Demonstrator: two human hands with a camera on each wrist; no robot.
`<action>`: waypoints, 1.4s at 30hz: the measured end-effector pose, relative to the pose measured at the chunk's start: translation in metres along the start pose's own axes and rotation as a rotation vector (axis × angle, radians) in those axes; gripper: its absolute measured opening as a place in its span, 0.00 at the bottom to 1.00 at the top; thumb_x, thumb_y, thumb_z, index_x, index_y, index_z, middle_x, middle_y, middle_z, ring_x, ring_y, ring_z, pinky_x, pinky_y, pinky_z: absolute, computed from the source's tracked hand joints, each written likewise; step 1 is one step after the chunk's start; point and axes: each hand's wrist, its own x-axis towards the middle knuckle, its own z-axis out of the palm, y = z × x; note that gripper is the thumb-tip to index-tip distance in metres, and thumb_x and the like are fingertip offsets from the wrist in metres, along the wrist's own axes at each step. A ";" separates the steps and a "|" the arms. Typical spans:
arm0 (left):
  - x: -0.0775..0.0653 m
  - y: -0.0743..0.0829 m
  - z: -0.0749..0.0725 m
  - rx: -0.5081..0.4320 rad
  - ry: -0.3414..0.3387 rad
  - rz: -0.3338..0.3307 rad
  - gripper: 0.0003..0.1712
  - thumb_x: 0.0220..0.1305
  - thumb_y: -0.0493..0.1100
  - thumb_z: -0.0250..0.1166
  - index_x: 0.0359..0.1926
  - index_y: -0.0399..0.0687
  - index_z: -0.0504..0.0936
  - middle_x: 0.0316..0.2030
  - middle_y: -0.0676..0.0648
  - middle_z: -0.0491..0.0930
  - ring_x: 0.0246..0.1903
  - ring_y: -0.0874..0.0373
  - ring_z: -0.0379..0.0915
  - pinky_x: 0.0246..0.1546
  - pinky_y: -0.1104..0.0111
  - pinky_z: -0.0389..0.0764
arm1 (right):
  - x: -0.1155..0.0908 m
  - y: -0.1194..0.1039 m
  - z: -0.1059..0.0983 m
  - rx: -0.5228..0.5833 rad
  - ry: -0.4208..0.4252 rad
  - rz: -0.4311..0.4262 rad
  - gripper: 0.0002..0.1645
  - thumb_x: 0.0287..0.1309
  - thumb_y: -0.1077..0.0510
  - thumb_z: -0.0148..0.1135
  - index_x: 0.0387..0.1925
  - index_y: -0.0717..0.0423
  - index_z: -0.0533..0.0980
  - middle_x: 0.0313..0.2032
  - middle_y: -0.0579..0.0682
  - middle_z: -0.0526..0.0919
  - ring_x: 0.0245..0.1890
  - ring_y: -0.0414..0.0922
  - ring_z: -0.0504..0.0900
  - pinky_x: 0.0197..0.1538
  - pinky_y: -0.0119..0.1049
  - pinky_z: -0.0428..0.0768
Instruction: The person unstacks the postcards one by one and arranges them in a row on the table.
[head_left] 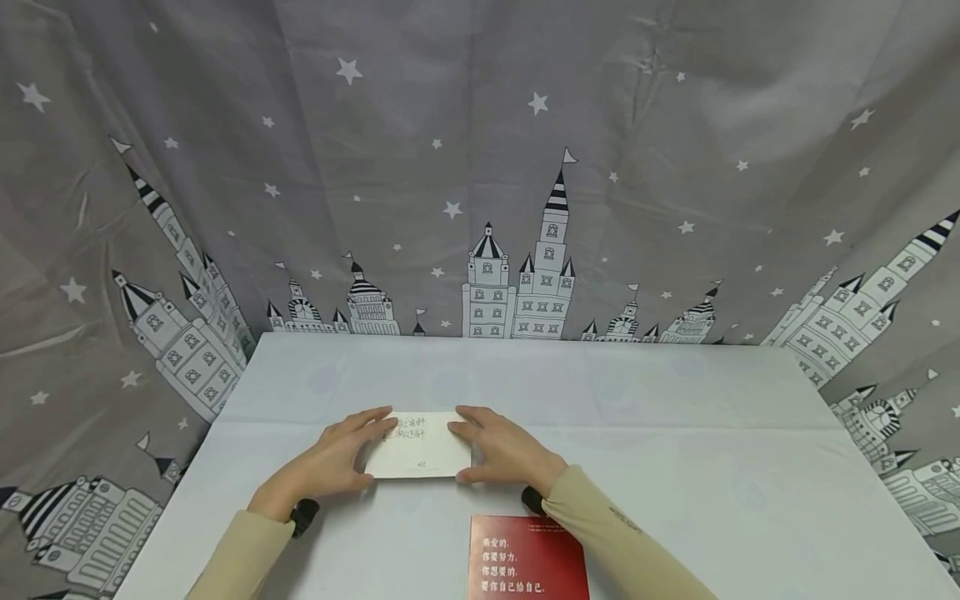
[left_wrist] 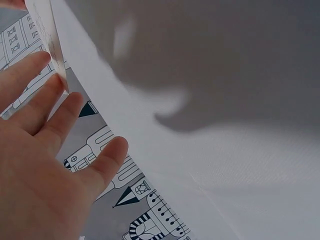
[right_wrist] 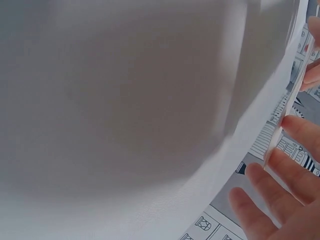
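Note:
A cream-white card point(head_left: 420, 457) with a few lines of dark handwriting is held above the white table, in the middle of the head view. My left hand point(head_left: 337, 454) grips its left end, thumb at the near edge and fingers at the far edge. At the opposite end my right hand point(head_left: 506, 448) grips it the same way. The left wrist view catches the card point(left_wrist: 52, 42) nearly edge-on, the left hand point(left_wrist: 45, 155) beside it. Seen from the right wrist, the card point(right_wrist: 287, 107) is a thin slanting strip against the fingers point(right_wrist: 295, 172).
A red card or booklet point(head_left: 525, 562) with white printed characters lies at the near side, partly under the right sleeve point(head_left: 615, 533). The white tabletop point(head_left: 712, 500) spreads around it. Behind stands a grey curtain point(head_left: 420, 167) printed with castles and stars.

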 end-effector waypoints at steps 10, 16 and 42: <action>0.004 -0.007 0.000 -0.003 -0.006 -0.019 0.46 0.41 0.38 0.73 0.66 0.38 0.68 0.67 0.37 0.60 0.65 0.36 0.54 0.57 0.35 0.57 | 0.008 0.003 0.002 -0.007 0.000 -0.004 0.46 0.48 0.40 0.71 0.65 0.55 0.68 0.67 0.56 0.63 0.66 0.50 0.63 0.66 0.38 0.61; 0.007 -0.008 -0.001 -0.003 -0.018 -0.027 0.46 0.42 0.37 0.73 0.66 0.38 0.67 0.67 0.36 0.59 0.65 0.35 0.54 0.57 0.35 0.56 | 0.013 0.007 0.003 -0.019 -0.007 -0.012 0.46 0.49 0.40 0.70 0.66 0.55 0.68 0.67 0.56 0.63 0.66 0.50 0.63 0.66 0.39 0.62; 0.027 -0.021 -0.008 0.002 -0.052 -0.078 0.46 0.40 0.34 0.71 0.66 0.36 0.67 0.67 0.34 0.58 0.64 0.32 0.53 0.56 0.33 0.56 | 0.035 0.017 0.004 0.011 -0.031 0.011 0.45 0.50 0.41 0.70 0.66 0.55 0.67 0.68 0.56 0.62 0.67 0.50 0.62 0.66 0.41 0.62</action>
